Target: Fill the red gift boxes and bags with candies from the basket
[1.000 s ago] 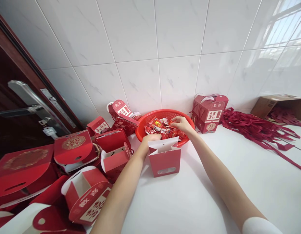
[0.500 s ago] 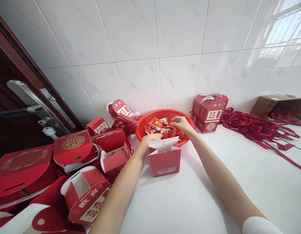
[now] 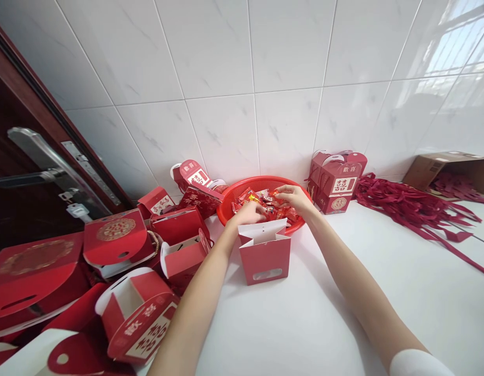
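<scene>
A red plastic basket [image 3: 242,184] stands against the wall with wrapped candies [image 3: 270,198] in it. My left hand [image 3: 250,213] is over the basket's left part, its fingers bent down at the candies; whether it grips one cannot be made out. Over the right part, my right hand [image 3: 292,197] has thumb and fingertips pinched together at a small red wrapper. Between my forearms, just in front of the basket, an upright red paper box [image 3: 265,260] stands with its top open and a small clear window low on its front.
Several red gift boxes [image 3: 116,235] crowd the left side beside a dark door [image 3: 14,209]. Closed red boxes [image 3: 338,183] stand right of the basket. Farther right lie dark red ribbons [image 3: 406,206] and a cardboard box [image 3: 433,167] on its side.
My left hand has risen a little from among the candies, so more of its back and fingers show. My right hand has shifted only slightly. The open box has stayed in place.
</scene>
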A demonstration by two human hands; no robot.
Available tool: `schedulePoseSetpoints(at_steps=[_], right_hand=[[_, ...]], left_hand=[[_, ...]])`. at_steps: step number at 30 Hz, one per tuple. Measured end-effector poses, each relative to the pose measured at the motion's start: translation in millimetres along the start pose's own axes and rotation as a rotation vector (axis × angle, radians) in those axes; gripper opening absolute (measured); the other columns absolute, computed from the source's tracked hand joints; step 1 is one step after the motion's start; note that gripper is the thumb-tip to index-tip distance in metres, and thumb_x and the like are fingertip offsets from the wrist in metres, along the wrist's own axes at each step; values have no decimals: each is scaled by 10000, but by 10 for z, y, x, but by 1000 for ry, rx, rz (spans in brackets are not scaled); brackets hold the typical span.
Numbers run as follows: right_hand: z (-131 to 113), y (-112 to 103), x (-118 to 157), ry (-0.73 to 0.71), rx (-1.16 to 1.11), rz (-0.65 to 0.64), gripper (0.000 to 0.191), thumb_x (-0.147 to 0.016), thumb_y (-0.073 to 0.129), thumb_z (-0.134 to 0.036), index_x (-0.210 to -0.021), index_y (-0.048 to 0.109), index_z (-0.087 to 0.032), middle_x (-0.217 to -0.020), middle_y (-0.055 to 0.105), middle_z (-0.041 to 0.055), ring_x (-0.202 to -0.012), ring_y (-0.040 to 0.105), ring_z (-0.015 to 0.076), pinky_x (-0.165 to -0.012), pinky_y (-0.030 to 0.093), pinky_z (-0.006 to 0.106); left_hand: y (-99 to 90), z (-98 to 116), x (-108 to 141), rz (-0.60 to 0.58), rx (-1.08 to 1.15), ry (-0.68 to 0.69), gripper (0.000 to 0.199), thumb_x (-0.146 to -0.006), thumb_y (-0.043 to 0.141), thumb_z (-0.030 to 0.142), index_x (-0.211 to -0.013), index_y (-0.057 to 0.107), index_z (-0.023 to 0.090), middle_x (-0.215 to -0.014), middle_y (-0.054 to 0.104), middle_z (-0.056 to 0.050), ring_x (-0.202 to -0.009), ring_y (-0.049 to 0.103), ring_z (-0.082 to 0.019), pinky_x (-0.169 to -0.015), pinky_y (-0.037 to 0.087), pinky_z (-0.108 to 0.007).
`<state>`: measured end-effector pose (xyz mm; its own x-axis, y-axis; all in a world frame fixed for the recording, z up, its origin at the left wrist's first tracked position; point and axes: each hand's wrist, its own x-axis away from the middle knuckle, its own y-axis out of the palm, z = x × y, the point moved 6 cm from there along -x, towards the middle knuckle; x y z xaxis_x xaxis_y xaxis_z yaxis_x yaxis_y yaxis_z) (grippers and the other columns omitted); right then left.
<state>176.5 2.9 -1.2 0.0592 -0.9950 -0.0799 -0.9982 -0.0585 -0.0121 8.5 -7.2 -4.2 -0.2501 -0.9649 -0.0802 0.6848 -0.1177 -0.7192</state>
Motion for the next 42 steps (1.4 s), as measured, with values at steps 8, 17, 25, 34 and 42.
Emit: schedulePoseSetpoints(at_steps=[8, 17, 25, 34, 42], right_hand=[[35, 61, -13, 30, -145, -127, 197, -676, 744, -130, -790, 590, -177, -726, 698, 6, -668, 729, 182, -645, 576, 264], [-5, 93, 4, -38, -56, -188, 235, -625, 793, -234, -788, 633, -177, -825, 721, 13, -746, 683, 145, -636, 529, 227], [-4, 144, 56, 4, -18, -288, 241, -643, 807, -216, -841, 676, -173, -777, 684, 14, -712, 655, 138, -607, 558, 229], [23, 172, 33, -3, 87, -319, 195, -674, 797, -230, -818, 685, -163, -673, 643, -9, -518, 562, 99, -419, 467, 197], [99, 25, -124, -127, 428, 14, 118, -627, 676, -92, -607, 600, -180, -587, 609, -21, -555, 560, 106, -464, 403, 176]], left_hand=[[-142, -184, -91, 258, 710, -74, 209, -627, 789, 278, -687, 646, 137, -735, 651, -16, -677, 599, -134, -693, 515, -289], [-171, -191, -107, 264, 683, 17, 242, -614, 801, 273, -775, 681, 137, -721, 666, -8, -658, 597, -129, -692, 507, -289], [-165, -23, -81, 206, 497, 169, 277, -643, 780, 341, -790, 624, 165, -833, 674, -25, -829, 632, -171, -814, 513, -320], [-63, 38, -87, 79, 403, 224, 201, -795, 632, 297, -886, 738, 153, -982, 742, -85, -899, 670, -203, -875, 506, -333], [-17, -228, 30, -22, -236, -266, 61, -637, 648, 111, -636, 653, 172, -817, 722, -138, -798, 684, -292, -714, 495, -339]])
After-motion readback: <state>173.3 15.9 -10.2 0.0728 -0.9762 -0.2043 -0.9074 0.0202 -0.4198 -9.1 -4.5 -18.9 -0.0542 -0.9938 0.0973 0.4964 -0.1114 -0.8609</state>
